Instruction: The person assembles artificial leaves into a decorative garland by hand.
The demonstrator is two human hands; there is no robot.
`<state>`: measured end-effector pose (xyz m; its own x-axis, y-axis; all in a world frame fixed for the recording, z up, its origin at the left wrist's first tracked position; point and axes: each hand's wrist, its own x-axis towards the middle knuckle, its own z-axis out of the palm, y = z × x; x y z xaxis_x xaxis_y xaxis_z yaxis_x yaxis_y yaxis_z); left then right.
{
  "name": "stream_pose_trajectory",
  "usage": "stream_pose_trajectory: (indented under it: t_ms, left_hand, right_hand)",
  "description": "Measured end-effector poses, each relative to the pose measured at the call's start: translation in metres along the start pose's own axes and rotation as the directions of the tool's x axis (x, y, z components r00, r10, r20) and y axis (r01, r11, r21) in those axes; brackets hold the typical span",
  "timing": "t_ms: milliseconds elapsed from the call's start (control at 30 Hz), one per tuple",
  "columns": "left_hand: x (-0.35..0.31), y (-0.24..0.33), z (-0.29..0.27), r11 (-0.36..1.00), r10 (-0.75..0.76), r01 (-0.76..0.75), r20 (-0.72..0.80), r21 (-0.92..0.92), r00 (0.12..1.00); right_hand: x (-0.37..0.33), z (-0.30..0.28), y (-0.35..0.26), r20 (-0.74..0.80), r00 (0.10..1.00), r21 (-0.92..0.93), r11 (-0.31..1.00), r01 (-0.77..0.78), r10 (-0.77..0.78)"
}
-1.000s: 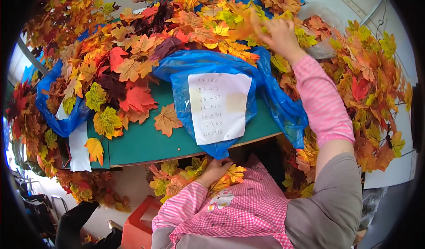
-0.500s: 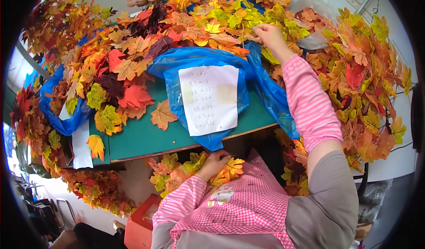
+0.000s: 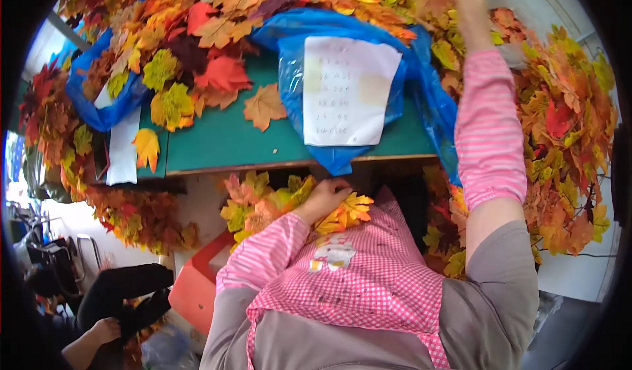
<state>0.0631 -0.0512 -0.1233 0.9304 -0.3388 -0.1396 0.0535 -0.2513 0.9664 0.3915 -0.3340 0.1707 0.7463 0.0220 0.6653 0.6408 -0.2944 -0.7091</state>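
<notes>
Low over my lap, my left hand is closed, its thumb and fingertips brought together. Yellow, orange and green artificial maple leaves show on both sides of it, seemingly one garland; the stem in the grip is hidden. My right hand reaches far out over the leaf pile, smeared by motion. An orange-brown artificial maple leaf, also blurred, is at its fingers and looks pinched. Many loose red, orange and yellow fabric leaves lie heaped across the far part of the green table.
A handwritten white sheet lies on a blue plastic bag at the table's front edge. Finished-looking leaf garlands hang at the right and left. A red plastic bin stands low left, near another person's hand.
My view has tipped downward, so the table sits higher. My right hand has moved up and right, now with a brownish leaf at its fingers. The left hand stays at the lap leaves.
</notes>
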Motion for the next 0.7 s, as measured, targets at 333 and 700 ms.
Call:
stream_pose_trajectory:
  t_ms: [333, 700]
  left_hand:
    - [-0.029, 0.042, 0.015, 0.964, 0.233, -0.207, -0.152, 0.169, 0.960]
    - [-0.045, 0.089, 0.022, 0.964, 0.201, -0.149, -0.233, 0.221, 0.952]
  right_hand:
    - [-0.270, 0.038, -0.141, 0.314, 0.894, 0.327, 0.847, -0.418, 0.320]
    - [-0.393, 0.065, -0.140, 0.423, 0.876, -0.387, 0.920, -0.059, 0.234]
